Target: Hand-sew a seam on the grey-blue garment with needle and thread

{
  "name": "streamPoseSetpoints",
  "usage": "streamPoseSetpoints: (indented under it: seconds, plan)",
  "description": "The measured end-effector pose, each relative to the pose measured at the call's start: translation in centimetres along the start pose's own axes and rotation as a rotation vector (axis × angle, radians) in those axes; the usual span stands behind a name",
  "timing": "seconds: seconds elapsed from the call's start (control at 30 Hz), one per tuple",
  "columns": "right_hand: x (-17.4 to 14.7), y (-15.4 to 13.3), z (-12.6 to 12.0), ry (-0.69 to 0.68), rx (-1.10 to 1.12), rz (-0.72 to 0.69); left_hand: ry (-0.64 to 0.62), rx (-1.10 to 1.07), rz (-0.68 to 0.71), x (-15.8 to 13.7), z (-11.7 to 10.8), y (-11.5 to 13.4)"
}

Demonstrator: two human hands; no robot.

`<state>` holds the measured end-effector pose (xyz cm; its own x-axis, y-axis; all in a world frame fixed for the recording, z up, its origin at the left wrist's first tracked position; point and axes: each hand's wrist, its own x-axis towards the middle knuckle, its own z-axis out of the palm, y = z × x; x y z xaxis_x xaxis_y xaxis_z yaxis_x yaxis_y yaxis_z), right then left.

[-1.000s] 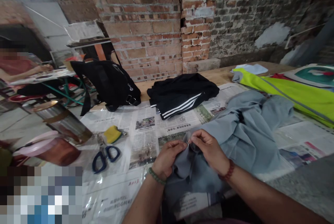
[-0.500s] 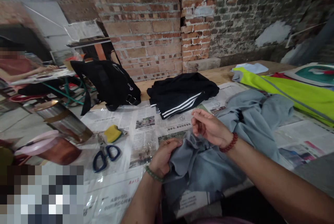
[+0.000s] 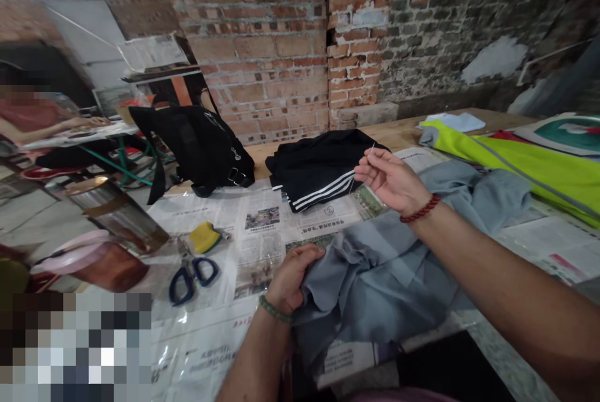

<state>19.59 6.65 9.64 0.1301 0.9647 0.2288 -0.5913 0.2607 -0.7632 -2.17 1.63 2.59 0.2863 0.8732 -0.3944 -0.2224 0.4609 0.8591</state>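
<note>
A crumpled grey cloth (image 3: pixel 375 283) is spread over the newspaper in front of me. My left hand (image 3: pixel 293 274) grips its left edge, thumb on top and fingers hidden beneath the folds. Raised above the cloth, my right hand (image 3: pixel 387 180) pinches a thin sewing needle (image 3: pixel 373 147), whose tip sticks up past the fingertips. A faint line like thread hangs below those fingers; where it ends I cannot make out. Behind the right hand lies a folded black garment (image 3: pixel 319 164) with white stripes.
Blue-handled scissors (image 3: pixel 192 274) and a yellow sponge (image 3: pixel 205 237) lie at left, near a metal flask (image 3: pixel 117 211) and a pink-lidded cup (image 3: pixel 100 261). A black bag (image 3: pixel 197 145) stands behind. At right are a neon-yellow garment (image 3: pixel 525 170) and an iron (image 3: pixel 567 133). Another person sits far left.
My right hand has risen away from the cloth, up and slightly right, with the needle now showing. My left hand stays on the cloth's edge.
</note>
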Motion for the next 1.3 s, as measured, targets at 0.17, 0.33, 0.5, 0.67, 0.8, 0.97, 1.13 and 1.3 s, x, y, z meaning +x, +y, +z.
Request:
streamPoseSetpoints:
  seconds: [0.17, 0.33, 0.5, 0.67, 0.8, 0.97, 1.13, 1.3]
  plan:
    - [0.9, -0.8, -0.3, 0.051, 0.008, -0.05, -0.008, 0.01, 0.028, 0.0, 0.0, 0.1]
    - [2.0, -1.2, -0.8, 0.098, 0.018, -0.08, 0.004, -0.002, 0.012, 0.1, -0.1, 0.0]
    - [-0.9, 0.0, -0.1, -0.034, 0.004, 0.015, 0.007, -0.011, 0.029, 0.2, -0.1, -0.1]
    - [-7.9, 4.3, 0.1, -0.589, -0.092, 0.458, 0.008, 0.039, 0.092, 0.2, -0.3, -0.1]
    - [-9.7, 7.9, -2.1, -0.376, -0.26, 0.379, -0.049, 0.264, 0.186, 0.5, -0.3, -0.3]
    - [-8.7, 9.9, -5.3, 0.016, -0.117, 0.274, -0.009, 0.652, 0.326, 1.3, -0.6, -1.2]
    - [-8.9, 10.4, -5.6, 0.002, -0.148, 0.243, -0.009, 0.861, 0.325, 1.6, -0.7, -1.5]
    - [-9.9, 10.9, -5.0, -0.093, -0.468, 0.177, 0.022, 0.7, 0.365, 1.7, -0.2, -1.6]
